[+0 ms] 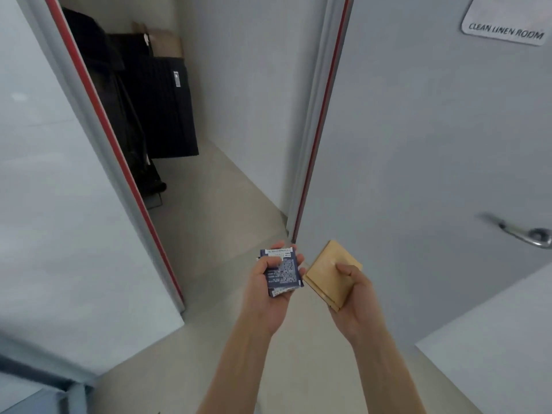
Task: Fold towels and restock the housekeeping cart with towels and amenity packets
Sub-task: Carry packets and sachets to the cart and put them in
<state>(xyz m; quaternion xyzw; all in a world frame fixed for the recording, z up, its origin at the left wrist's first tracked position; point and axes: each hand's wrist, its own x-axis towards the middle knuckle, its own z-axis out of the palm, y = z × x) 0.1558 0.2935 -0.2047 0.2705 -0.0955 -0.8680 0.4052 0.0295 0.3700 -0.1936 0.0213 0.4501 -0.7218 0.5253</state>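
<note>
My left hand (270,297) holds a small stack of dark blue amenity packets (282,273) with white print, thumb pressed on top. Close to its right, my right hand (355,297) grips a stack of flat tan packets (328,276) by their near corner. The two stacks sit side by side at waist height, almost touching, over a pale floor. No towels and no cart show in this view.
An open doorway lies ahead, with red-edged frames left (119,150) and right (321,121). The open door (433,174) on the right bears a "CLEAN LINEN ROOM" sign (506,32) and a metal lever handle (519,231). Dark garments (149,106) hang inside on the left.
</note>
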